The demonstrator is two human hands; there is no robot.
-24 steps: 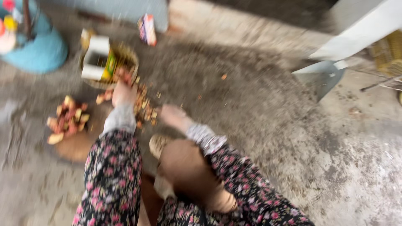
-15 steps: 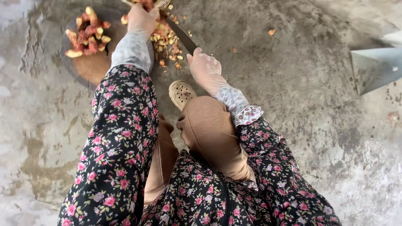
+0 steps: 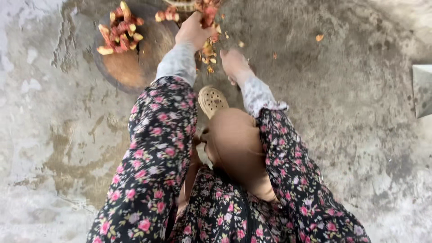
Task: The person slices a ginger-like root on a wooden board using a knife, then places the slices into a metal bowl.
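My left hand (image 3: 193, 30) reaches forward to the top edge of the view, its fingers closed around a clump of reddish-orange cut pieces (image 3: 208, 11). My right hand (image 3: 234, 63) hovers low over the concrete floor just right of a scatter of small orange bits (image 3: 209, 51). Its fingers curl downward and hide whatever is under them. Both arms wear dark floral sleeves with pale cuffs.
A round wooden board (image 3: 135, 67) lies at upper left with a heap of red and yellow pieces (image 3: 118, 29) on it. My beige clog (image 3: 212, 100) and tan-trousered knee (image 3: 236, 144) sit between my arms. A grey metal object (image 3: 423, 90) pokes in at the right edge.
The view has tilted down and closer. My right hand has moved nearer my foot, and the dark blade seen by it earlier is out of sight. My left hand stays at the pile.
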